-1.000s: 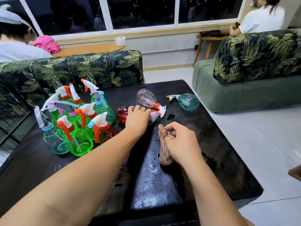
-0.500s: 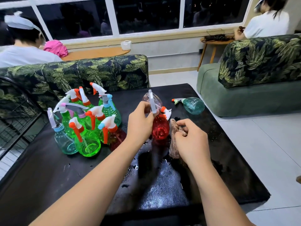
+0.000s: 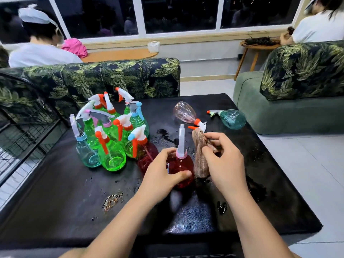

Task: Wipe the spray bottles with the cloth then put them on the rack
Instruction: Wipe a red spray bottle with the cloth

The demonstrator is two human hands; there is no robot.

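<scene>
My left hand (image 3: pixel 163 175) grips a red spray bottle (image 3: pixel 183 165) by its round body, upright, with a grey-and-pink nozzle on top. Beside it on the right, my right hand (image 3: pixel 224 163) holds a brown cloth (image 3: pixel 200 155) bunched up against the bottle's side. A pale pink bottle (image 3: pixel 184 112) and a teal bottle (image 3: pixel 232 119) lie on their sides farther back on the black table (image 3: pixel 55 202). Several green, teal and red bottles (image 3: pixel 111 131) stand clustered at the left.
A black wire rack (image 3: pixel 20 125) stands off the table's left edge. Leaf-print sofas sit behind the table and at the right. The tabletop is wet, with a worn patch (image 3: pixel 112 201) near the front. Two people sit by the window.
My left hand picked the red bottle up from lying on the table, stood it upright and drew it closer. My right hand lifted the cloth off the table to the bottle's side.
</scene>
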